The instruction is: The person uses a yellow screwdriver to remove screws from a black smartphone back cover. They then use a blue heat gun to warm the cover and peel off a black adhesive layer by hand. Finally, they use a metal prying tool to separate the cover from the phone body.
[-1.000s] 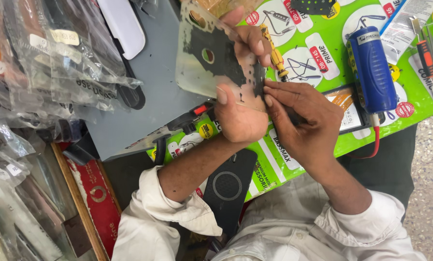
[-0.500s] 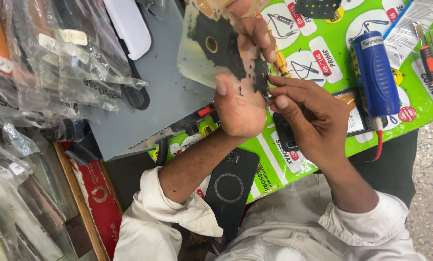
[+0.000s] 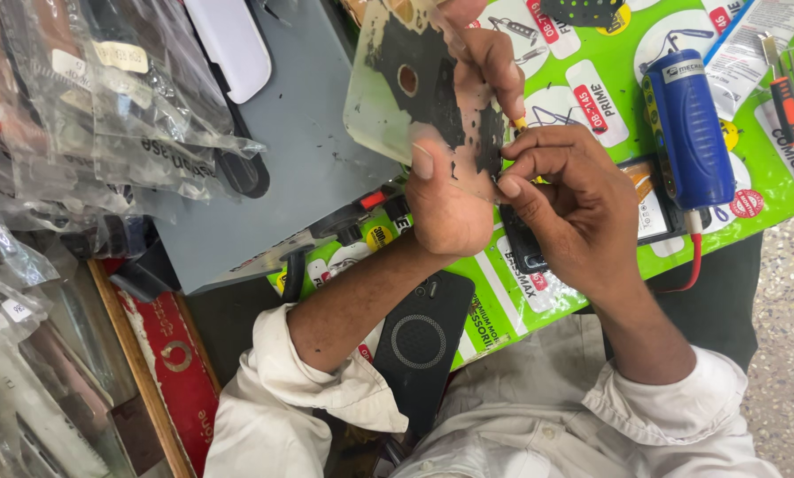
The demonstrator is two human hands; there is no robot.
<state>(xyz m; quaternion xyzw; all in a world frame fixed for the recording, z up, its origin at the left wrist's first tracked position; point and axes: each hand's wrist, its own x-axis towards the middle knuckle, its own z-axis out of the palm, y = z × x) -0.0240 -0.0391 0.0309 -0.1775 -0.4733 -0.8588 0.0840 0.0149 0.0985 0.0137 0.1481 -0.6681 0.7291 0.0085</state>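
Above a table (image 3: pixel 769 190) covered by a green printed mat, the left hand (image 3: pixel 450 199) grips a clear panel (image 3: pixel 397 88) while the right hand (image 3: pixel 574 208) pinches its edge, beside a blue tool (image 3: pixel 689 128).

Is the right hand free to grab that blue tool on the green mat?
Probably yes, after letting go: the right hand is pinching at the clear panel, but the blue tool lies just beside it, uncovered on the green mat, with nothing between them.
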